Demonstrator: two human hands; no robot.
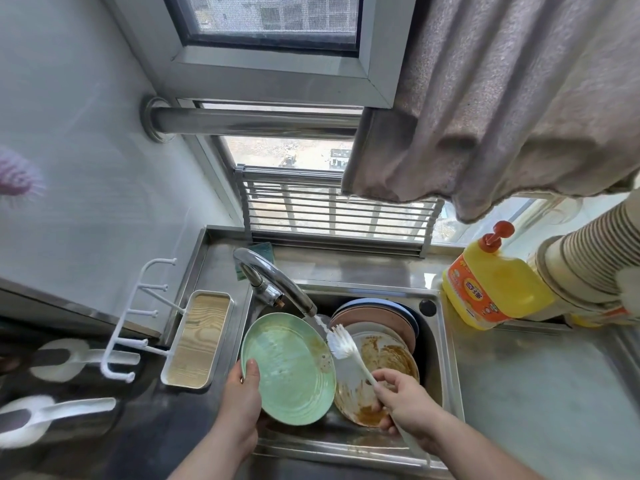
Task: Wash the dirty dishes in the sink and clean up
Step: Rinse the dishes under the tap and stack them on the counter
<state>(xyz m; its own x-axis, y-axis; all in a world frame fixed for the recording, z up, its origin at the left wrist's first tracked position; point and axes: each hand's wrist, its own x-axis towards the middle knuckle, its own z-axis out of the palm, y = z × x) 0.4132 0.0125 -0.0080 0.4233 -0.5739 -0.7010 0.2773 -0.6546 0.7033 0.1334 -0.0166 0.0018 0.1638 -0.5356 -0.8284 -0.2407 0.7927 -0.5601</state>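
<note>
My left hand (pixel 242 386) grips the lower left rim of a green plate (pixel 291 372), tilted over the steel sink (pixel 446 344). Brown smears remain on its right edge. My right hand (pixel 403 396) holds the handle of a white dish brush (pixel 341 344); the bristle head sits at the plate's right rim under the water running from the faucet (pixel 273 282). Behind the brush lies a cream plate (pixel 384 358) smeared with brown sauce, and pink and blue plates (pixel 377 313) lean stacked at the back of the sink.
A yellow dish soap bottle (pixel 491 285) with a red pump stands on the right counter, beside a stack of paper cups (pixel 585 268). A white tray with hooks (pixel 197 341) sits left of the sink. A roll-up rack (pixel 332 209) leans at the window.
</note>
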